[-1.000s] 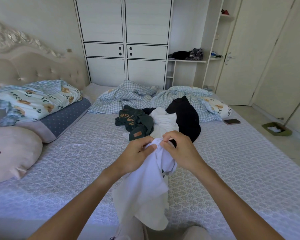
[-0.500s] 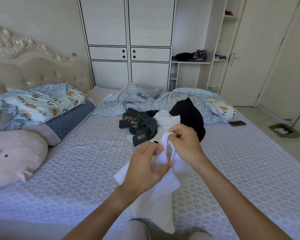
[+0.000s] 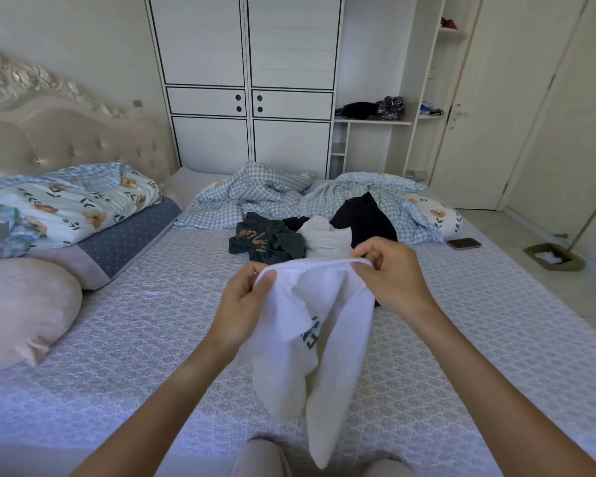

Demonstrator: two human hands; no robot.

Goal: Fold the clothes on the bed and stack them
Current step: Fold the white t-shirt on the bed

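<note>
Hands have drawn apart since a moment ago, left hand [image 3: 245, 297] and right hand [image 3: 391, 273] each in a closed grip stretching the white shirt [image 3: 310, 342] above the bed [image 3: 117, 339], ready for folding

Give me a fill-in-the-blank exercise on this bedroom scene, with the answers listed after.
1. Both the left hand and the right hand pinch the top edge of a ____ cotton garment with dark lettering.
2. The dark green sweatshirt with tan lettering lies directly ____ of the crumpled white garment in the pile.
3. The dark rectangular phone rests on the patterned bed cover near its ____ edge.

Answers: white; left; right
</note>
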